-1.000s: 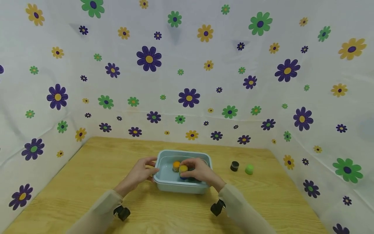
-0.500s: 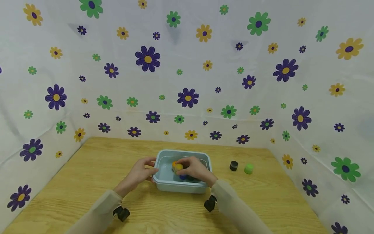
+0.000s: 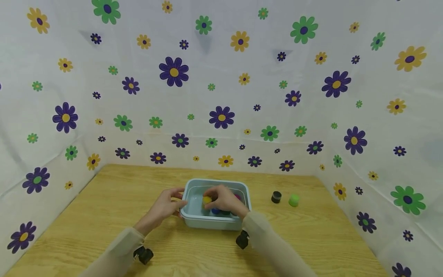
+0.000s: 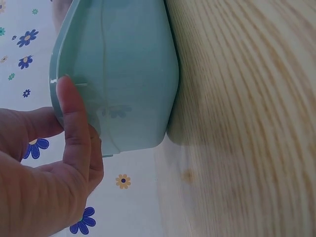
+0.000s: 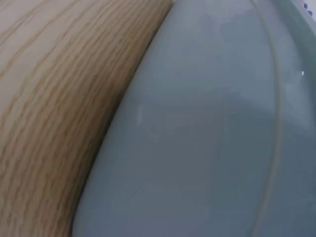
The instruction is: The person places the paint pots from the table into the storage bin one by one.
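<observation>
A light blue plastic tub [image 3: 214, 223] stands on the table in the head view. My left hand [image 3: 164, 206] grips its left rim, and the left wrist view shows fingers of that hand [image 4: 74, 123] on both sides of the tub wall [image 4: 133, 64]. Inside the tub, my right hand [image 3: 224, 200] pinches a small yellow-topped pot [image 3: 206, 200]. Near that hand lie a blue pot [image 3: 215, 211], a dark green pot [image 3: 225, 212] and a magenta one [image 3: 237, 196], all partly hidden. Only the tub's outer wall [image 5: 187, 138] and the table fill the right wrist view.
To the right of the tub, a black pot [image 3: 276, 197] and a bright green pot [image 3: 293, 200] stand on the wooden table [image 3: 194, 254]. Flower-patterned white cloth [image 3: 194, 96] encloses the back and sides.
My right hand has shifted left inside the tub with the yellow-topped pot. An orange pot seen earlier is now hidden, while the magenta one shows. My left hand keeps its grip.
</observation>
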`<action>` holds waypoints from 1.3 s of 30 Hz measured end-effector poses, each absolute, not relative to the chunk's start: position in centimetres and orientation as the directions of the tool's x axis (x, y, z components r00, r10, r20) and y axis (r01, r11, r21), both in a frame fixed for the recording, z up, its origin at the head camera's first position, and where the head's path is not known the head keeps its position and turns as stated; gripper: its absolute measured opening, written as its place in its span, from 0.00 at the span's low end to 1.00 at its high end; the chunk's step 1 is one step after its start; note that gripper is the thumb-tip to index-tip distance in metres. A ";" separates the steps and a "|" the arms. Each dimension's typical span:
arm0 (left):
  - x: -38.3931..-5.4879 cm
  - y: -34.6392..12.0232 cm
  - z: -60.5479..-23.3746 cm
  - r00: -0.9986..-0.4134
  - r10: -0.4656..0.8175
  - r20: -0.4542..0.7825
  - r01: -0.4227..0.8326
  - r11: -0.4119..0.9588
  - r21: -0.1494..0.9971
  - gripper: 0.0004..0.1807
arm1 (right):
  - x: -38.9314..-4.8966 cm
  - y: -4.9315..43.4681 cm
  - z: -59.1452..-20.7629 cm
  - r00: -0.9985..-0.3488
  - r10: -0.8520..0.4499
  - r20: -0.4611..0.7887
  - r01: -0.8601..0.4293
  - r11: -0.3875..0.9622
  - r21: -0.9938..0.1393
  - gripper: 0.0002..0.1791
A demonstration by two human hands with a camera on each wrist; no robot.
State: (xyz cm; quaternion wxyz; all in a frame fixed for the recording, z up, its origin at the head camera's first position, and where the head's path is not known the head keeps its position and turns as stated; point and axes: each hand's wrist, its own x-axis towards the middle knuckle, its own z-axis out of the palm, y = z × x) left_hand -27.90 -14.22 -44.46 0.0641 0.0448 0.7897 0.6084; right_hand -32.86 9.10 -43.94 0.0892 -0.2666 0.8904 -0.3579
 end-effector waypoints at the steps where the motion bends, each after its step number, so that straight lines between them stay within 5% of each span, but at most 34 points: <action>1: -27.9 -14.2 -44.5 -0.988 0.148 -0.049 -0.009 0.258 0.966 0.29 | -32.8 9.1 -44.0 -0.842 -0.538 0.034 -0.417 0.611 -0.673 0.21; 20: -28.0 -14.5 -44.6 -0.989 0.145 -0.033 0.007 0.270 0.963 0.29 | -33.3 8.1 -44.4 -0.828 -0.560 0.015 -0.464 0.671 -0.578 0.21; 39: -27.8 -14.2 -44.4 -0.987 0.160 -0.035 0.011 0.278 0.961 0.29 | -33.0 8.8 -44.3 -0.849 -0.528 -0.015 -0.396 0.655 -0.643 0.19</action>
